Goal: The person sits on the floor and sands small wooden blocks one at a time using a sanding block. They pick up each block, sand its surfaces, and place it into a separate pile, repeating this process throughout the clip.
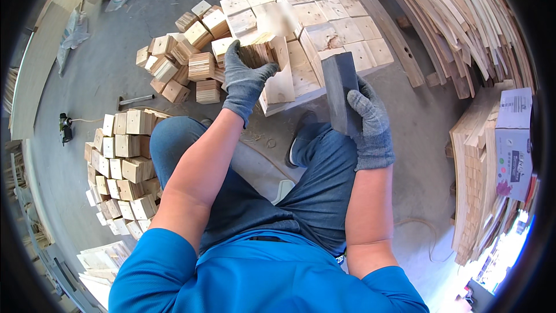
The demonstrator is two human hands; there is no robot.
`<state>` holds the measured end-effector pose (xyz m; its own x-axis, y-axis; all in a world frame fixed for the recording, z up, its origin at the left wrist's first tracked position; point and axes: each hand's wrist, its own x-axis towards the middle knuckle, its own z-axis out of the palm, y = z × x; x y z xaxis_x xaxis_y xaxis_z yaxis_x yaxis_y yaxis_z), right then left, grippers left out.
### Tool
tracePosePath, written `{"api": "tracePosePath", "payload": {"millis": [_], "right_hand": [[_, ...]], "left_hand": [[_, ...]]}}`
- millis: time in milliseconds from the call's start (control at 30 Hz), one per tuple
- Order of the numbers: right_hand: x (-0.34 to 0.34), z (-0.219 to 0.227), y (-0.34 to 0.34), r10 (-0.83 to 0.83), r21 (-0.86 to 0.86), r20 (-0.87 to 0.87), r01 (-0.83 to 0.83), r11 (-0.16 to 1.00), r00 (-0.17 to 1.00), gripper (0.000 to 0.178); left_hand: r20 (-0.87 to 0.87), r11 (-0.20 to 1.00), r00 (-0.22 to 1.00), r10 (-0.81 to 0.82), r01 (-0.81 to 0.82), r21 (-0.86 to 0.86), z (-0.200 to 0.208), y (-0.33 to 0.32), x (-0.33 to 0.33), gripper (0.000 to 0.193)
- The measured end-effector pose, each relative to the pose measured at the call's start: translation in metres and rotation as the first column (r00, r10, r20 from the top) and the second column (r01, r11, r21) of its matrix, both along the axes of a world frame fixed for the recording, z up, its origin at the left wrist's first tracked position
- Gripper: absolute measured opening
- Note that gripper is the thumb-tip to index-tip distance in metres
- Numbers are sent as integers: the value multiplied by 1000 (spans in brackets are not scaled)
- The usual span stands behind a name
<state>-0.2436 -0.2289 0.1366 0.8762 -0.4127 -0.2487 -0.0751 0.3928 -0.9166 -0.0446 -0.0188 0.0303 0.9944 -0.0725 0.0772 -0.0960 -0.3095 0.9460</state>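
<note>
My left hand, in a grey knit glove, curls its thumb and fingers around a bundle of thin wooden pieces with layered edges. The bundle is beside an upright pale board at the near side of a large group of wooden blocks. In my right hand, also gloved, is a dark grey rectangular block. Its thumb lies across the near face, and the other fingers are mostly hidden behind. The block is tilted in front of the group's right part.
Smaller wooden bundles lie loosely at the left of the group. More blocks are stacked by my left knee. Long wooden strips are piled far right, near a printed carton. A hammer-like tool and a green-black tool are left.
</note>
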Motion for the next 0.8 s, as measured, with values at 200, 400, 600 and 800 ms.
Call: {"api": "tracePosePath", "payload": {"millis": [200,400,600,800], "right_hand": [[0,4,2,20,13,30,-20,1000,999,70],[3,9,3,37,-71,-47,-40,997,998,70],[5,3,3,20,-76,-62,-25,997,998,70],[7,2,6,44,-80,-54,-48,996,998,69]], "left_hand": [[92,999,995,-36,35,4,-6,-5,4,118],[42,993,994,102,-99,-63,12,10,27,119],[25,1000,999,19,-19,-20,5,15,20,121],[181,937,957,-225,161,311,-6,19,3,115]]}}
